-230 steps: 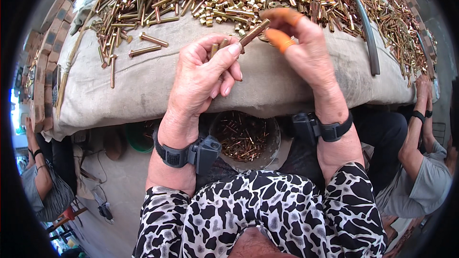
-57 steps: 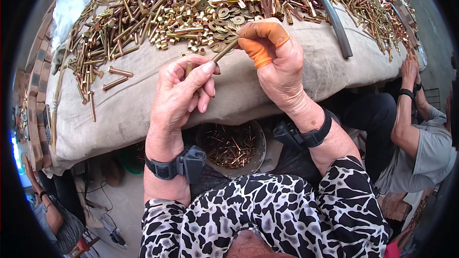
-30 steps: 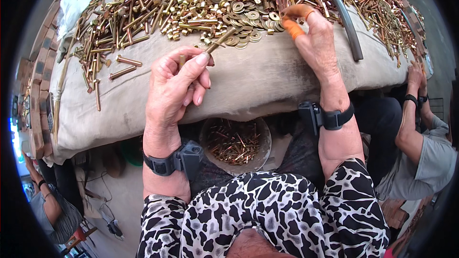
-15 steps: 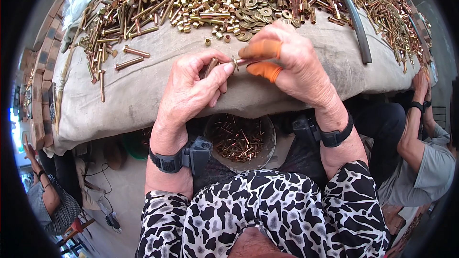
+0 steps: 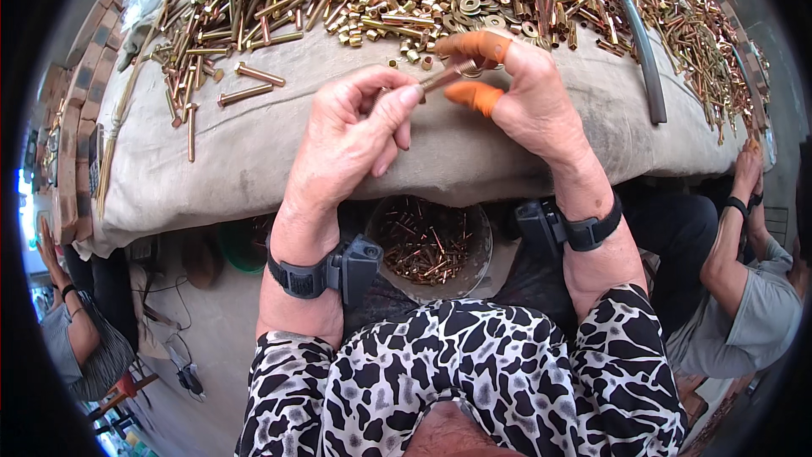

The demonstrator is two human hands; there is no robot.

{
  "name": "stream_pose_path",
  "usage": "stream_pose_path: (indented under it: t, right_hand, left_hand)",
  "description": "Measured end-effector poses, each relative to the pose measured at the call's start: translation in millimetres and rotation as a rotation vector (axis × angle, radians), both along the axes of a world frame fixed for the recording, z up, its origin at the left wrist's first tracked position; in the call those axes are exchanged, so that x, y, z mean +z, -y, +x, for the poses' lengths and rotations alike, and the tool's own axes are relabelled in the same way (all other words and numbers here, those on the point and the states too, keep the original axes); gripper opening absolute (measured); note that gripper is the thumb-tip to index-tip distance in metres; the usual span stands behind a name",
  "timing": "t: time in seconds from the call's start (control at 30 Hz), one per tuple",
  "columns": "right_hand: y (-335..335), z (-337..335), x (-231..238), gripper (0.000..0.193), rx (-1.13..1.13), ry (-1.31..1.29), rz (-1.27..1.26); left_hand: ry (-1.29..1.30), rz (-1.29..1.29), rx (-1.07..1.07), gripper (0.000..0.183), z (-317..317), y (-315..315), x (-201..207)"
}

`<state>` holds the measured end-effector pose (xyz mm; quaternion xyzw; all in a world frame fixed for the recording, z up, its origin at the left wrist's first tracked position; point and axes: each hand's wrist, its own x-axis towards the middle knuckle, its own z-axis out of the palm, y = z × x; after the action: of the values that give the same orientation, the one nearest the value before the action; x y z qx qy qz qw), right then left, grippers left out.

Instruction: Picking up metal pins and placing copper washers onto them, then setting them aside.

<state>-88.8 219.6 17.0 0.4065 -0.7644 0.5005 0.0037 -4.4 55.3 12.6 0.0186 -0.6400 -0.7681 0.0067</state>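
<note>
My left hand (image 5: 351,123) is closed, its thumb and forefinger pinching a copper-coloured bolt (image 5: 447,77) that slants up to the right. Facing it, my right hand (image 5: 533,89) wears orange rubber covers on the thumb and forefinger. Those two fingers stand apart, with the bolt's far end between them; whether the curled fingers behind touch it I cannot tell. Beyond both hands lies a heap of bolts and sleeves (image 5: 372,21) with flat washers (image 5: 469,5). Two loose bolts (image 5: 245,95) rest on the cloth left of my left hand.
Grey-beige cloth (image 5: 271,165) covers the work table. Below its front edge stands a bucket (image 5: 484,258) holding bolts. A dark bar (image 5: 647,59) lies across the cloth at right. People sit at both sides, one with a grey sleeve (image 5: 753,296). A green basin (image 5: 239,250) is under the table.
My right thumb and forefinger have spread from their pinch near the washer. The bolt in my left hand now points up right, and the washer no longer shows at its near end.
</note>
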Motion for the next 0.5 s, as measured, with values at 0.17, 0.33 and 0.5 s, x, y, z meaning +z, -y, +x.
stream_pose_path:
  t: [0.17, 0.33, 0.5]
  right_hand:
    - [14, -10, -16, 0.019, -0.220, -0.617, 0.267]
    - [21, -6, -17, 0.013, -0.087, -0.677, 0.310]
    - [22, -4, -19, 0.015, -0.055, -0.576, 0.248]
  left_hand:
    - [-0.023, -0.016, 0.125, 0.015, -1, 8, -2]
    - [-0.025, -0.007, 0.167, 0.015, 1, 12, -1]
    - [-0.013, 0.001, 0.172, 0.015, 5, 10, -1]
